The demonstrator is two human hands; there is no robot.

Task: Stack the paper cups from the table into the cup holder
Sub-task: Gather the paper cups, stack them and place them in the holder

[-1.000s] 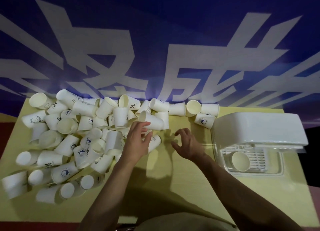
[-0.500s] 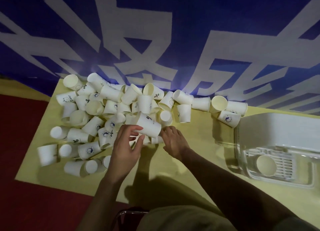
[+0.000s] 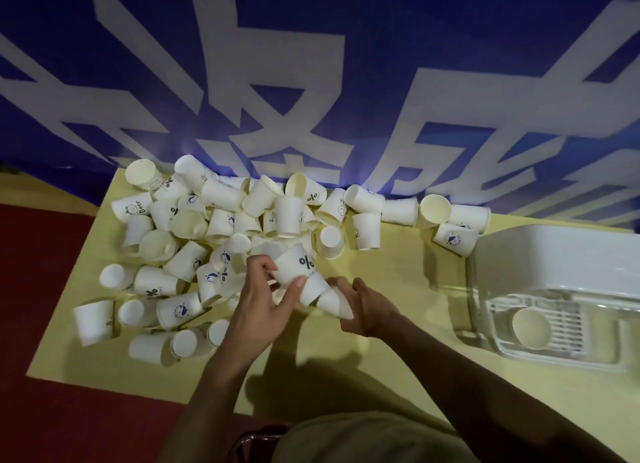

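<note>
Left hand (image 3: 263,303): the grip is clamped on a paper cup with a "%" print (image 3: 298,268), pinched between thumb and fingers, held tilted just above the surface (image 3: 381,365).
Right hand (image 3: 363,310): fingers are curled round a second white cup (image 3: 334,301), its mouth end met by the base of the "%" cup, so the two look nested.
Loose cups (image 3: 214,227): a big messy heap is spread over the left and back of the yellow surface, mostly tipped on their sides, some upright.
Cup holder (image 3: 561,289): white plastic, parked at the right edge, well apart from both hands.
Cup in holder (image 3: 530,328): one cup is already sat inside, mouth up.
Backdrop (image 3: 346,81): a blue banner with large white characters is hung behind.
</note>
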